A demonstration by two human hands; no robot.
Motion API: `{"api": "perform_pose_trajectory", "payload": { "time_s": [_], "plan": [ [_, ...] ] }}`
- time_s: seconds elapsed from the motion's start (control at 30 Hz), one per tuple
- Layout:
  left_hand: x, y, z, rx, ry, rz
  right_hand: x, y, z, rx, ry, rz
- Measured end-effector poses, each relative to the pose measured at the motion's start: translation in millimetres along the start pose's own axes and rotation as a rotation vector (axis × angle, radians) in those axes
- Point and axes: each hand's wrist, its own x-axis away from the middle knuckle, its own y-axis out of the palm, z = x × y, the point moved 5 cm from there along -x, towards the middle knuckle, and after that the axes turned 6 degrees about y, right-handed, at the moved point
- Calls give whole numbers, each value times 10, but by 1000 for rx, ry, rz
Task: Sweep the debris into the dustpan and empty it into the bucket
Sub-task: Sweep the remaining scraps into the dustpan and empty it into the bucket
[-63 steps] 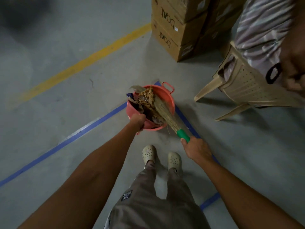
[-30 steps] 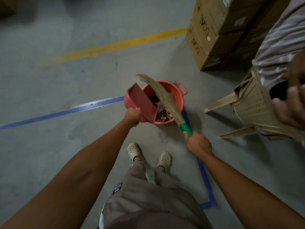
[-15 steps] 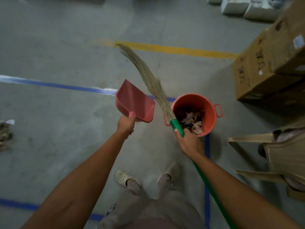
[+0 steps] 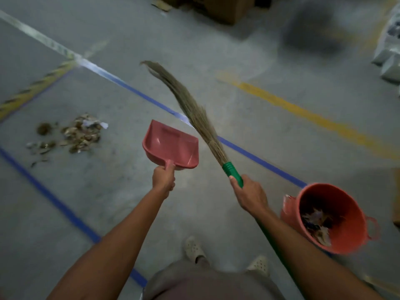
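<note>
My left hand (image 4: 163, 179) grips the handle of a pink dustpan (image 4: 172, 145), which is held in the air and has nothing in it. My right hand (image 4: 250, 194) grips the green handle of a grass broom (image 4: 190, 109), whose bristles point up and away to the left, off the floor. An orange bucket (image 4: 352, 234) stands on the floor at the lower right, with leaves and scraps inside. A pile of dry debris (image 4: 73, 135) lies on the concrete at the left, well away from both tools.
Blue tape lines (image 4: 65, 211) and a yellow line (image 4: 303, 115) cross the grey floor. Cardboard boxes (image 4: 216, 7) stand at the top, white blocks (image 4: 389, 46) at the right edge. My feet in pale clogs (image 4: 194, 249) are at the bottom.
The dustpan went from tipped over the bucket to held level and away from it. The view swung left: the bucket slid to the lower right and the debris pile came into sight.
</note>
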Motion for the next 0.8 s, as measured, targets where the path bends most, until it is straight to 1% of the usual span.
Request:
{"api": "perform_pose_trajectory", "payload": {
  "time_s": [0.23,0.33,0.43,0.6,0.8],
  "plan": [
    [-357,-1210,-107,150,-32,242,-190,391,-1339,58,-239,-48],
    [-469,-1569,-172,204,-54,349,-298,561,-1798,87,-343,-99],
    [-608,-1826,-286,252,-113,437,-467,741,-2211,138,-427,-159],
    [-918,-2132,-333,313,-208,513,-890,1008,-2875,211,-543,-219],
    [-1331,-2523,-92,345,-316,554,-1424,1064,-3641,280,-596,-286]
  ]
}}
